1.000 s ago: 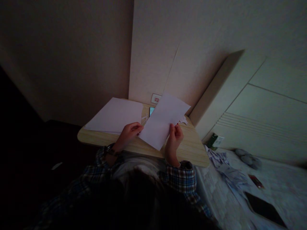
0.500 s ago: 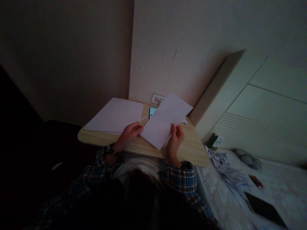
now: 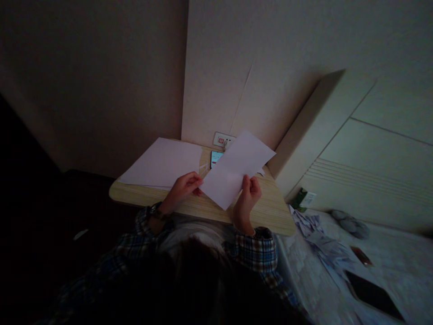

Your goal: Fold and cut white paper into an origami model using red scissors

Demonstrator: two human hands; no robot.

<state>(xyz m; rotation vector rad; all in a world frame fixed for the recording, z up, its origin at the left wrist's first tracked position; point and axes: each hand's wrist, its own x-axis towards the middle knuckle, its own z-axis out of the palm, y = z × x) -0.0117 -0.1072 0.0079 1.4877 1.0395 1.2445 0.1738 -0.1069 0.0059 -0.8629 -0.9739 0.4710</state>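
A white sheet of paper is held tilted above the small wooden table. My left hand pinches its lower left corner between thumb and fingers. On the right edge, my right hand grips the sheet with the thumb on top and the fingers curled beneath. Beside my left hand lies a stack of white paper on the table. A lit phone is partly covered by the held sheet. Thin white paper strips lie between the stack and the phone.
A wall socket sits just behind the table. On the bed to the right are crumpled papers, a dark tablet, a small reddish object, grey slippers or a plush item, and a green box.
The held sheet has shifted slightly to the right, uncovering more of the phone and the socket. My right hand has moved a little right with it; my left hand stays nearly in place.
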